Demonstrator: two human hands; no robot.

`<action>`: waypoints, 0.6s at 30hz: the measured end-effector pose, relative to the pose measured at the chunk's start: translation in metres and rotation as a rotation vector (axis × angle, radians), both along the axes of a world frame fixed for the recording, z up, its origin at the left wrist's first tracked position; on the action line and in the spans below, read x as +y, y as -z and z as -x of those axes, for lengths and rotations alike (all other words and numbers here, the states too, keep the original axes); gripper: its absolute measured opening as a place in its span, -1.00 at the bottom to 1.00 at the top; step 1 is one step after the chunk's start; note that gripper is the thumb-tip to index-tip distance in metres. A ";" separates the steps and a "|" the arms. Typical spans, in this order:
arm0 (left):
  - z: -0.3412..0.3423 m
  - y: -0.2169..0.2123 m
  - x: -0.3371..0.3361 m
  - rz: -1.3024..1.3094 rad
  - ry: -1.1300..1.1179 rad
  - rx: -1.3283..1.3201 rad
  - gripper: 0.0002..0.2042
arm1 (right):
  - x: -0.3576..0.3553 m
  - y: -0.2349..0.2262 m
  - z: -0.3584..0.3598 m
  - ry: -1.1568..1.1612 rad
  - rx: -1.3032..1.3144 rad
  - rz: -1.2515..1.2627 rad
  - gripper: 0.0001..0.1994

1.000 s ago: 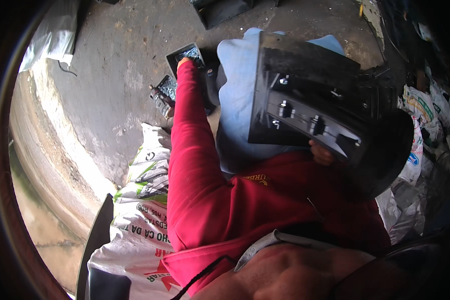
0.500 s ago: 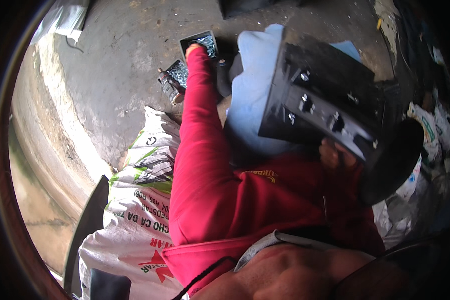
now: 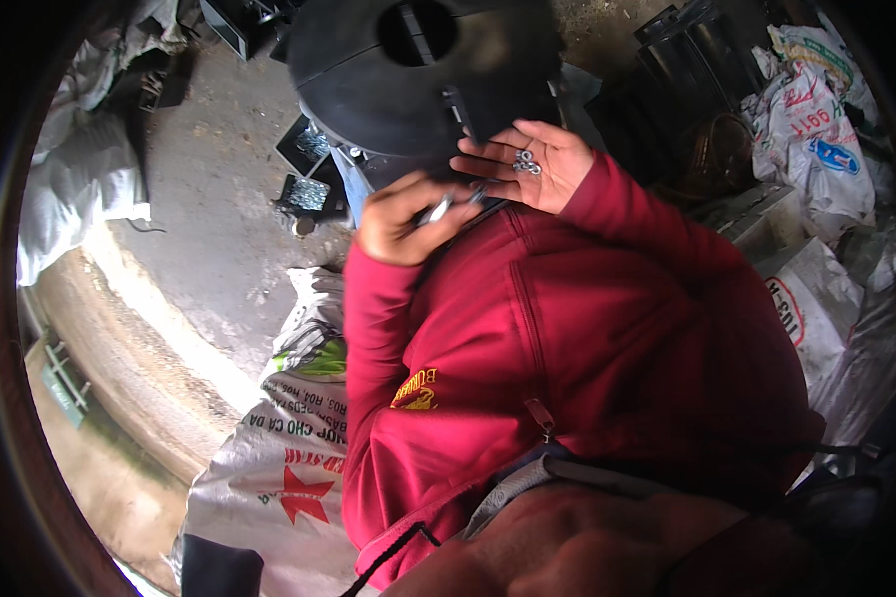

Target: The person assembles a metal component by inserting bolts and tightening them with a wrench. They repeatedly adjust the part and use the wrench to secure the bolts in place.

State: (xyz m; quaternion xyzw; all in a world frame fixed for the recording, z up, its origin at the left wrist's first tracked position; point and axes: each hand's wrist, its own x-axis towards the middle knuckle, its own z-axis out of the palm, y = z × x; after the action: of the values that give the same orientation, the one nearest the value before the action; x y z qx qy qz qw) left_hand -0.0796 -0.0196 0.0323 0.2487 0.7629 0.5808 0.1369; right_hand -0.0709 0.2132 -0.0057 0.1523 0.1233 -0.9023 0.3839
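Observation:
My right hand (image 3: 543,167) is palm up with its fingers stretched out. Several small metal nuts (image 3: 526,163) rest in its palm. Facing it, my left hand (image 3: 403,221) is closed, with a shiny metal piece (image 3: 438,208) between thumb and fingers; motion blur hides its exact kind. Just beyond both hands lies a large round black part (image 3: 348,95) with a round opening crossed by a bar. A small upright tab on it stands close to my right fingertips. Both hands appear clear of the round part.
Two small dark bins of metal fasteners (image 3: 307,192) stand on the floor (image 3: 214,149) to the left, near a bottle (image 3: 301,226). A white printed sack (image 3: 259,448) is at my left side. More sacks (image 3: 801,119) and dark parts (image 3: 702,60) lie on the right.
My left hand has come back from the fastener bin to in front of me. My right hand has let go of the black part, which now shows its round face. The view has shifted.

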 end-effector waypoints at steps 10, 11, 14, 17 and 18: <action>-0.018 0.007 0.075 0.216 -0.115 0.406 -0.70 | 0.006 0.017 -0.014 0.107 0.126 0.112 -0.48; -0.021 0.008 0.079 0.336 -0.077 0.386 -0.66 | 0.004 0.013 -0.015 0.134 0.107 0.163 -0.47; -0.019 0.013 0.090 0.453 -0.054 0.442 -0.65 | 0.007 0.008 -0.015 0.150 0.099 0.172 -0.47; -0.011 0.014 0.093 0.351 -0.051 0.472 -0.64 | 0.005 0.020 -0.018 0.172 0.103 0.156 -0.51; -0.009 0.012 0.093 0.390 -0.046 0.450 -0.64 | 0.003 0.028 -0.017 0.183 0.126 0.161 -0.53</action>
State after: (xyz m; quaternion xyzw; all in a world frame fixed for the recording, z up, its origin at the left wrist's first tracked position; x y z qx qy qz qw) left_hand -0.0703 0.0734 0.0200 0.3227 0.8768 0.3565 -0.0036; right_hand -0.0536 0.2167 -0.0342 0.0746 0.0600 -0.9484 0.3023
